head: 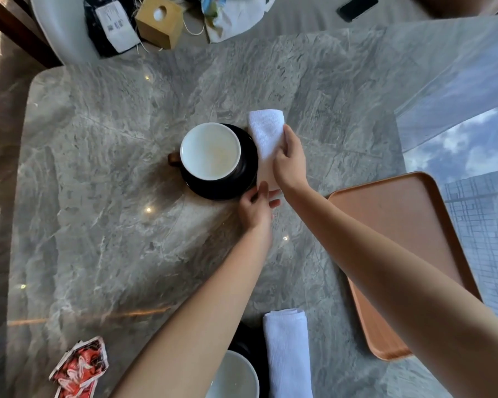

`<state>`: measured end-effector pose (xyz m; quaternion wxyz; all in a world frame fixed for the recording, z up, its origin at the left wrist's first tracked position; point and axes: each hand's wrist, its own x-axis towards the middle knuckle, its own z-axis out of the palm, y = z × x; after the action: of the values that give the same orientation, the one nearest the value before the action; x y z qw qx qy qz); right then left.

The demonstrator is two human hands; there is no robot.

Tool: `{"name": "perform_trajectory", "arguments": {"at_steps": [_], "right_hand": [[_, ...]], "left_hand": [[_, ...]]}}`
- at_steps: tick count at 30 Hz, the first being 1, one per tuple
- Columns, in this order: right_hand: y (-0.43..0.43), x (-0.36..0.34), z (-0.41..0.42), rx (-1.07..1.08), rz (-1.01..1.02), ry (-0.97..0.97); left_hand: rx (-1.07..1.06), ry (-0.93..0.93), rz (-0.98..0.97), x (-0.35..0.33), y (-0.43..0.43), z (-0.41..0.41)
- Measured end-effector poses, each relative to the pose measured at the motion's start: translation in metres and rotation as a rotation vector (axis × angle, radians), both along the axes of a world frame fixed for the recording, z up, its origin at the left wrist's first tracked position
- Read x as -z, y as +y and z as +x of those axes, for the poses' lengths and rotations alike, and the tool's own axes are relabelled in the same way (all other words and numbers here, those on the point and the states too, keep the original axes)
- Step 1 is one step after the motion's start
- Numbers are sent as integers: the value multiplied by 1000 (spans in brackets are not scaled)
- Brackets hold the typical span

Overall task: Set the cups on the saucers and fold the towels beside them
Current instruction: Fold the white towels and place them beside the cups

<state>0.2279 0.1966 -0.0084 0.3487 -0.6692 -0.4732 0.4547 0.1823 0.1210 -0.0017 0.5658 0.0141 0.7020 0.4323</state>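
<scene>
White towel (folded long, narrow).

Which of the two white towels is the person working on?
The far towel, beside the cup on its dark saucer: the left hand and right hand touch it. The near towel at the bottom edge lies untouched.

I note bare table left of the cup; towel beside it; tray blocks the right; wrapper near-left corner.
</scene>
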Motion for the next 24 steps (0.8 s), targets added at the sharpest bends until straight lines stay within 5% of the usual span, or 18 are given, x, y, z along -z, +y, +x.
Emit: {"name": "perform_trajectory", "arguments": {"at_steps": [12,19,24], "right_hand": [[-28,-14,4,-28,137,-100],[-85,-24,7,-113,130,-445],[-138,-25,3,-293,69,-561]], "left_hand": [[30,22,31,-17,-31,-13],[271,353,254,-34,-79,-41],[808,898,280,-34,-126,-80]]}}
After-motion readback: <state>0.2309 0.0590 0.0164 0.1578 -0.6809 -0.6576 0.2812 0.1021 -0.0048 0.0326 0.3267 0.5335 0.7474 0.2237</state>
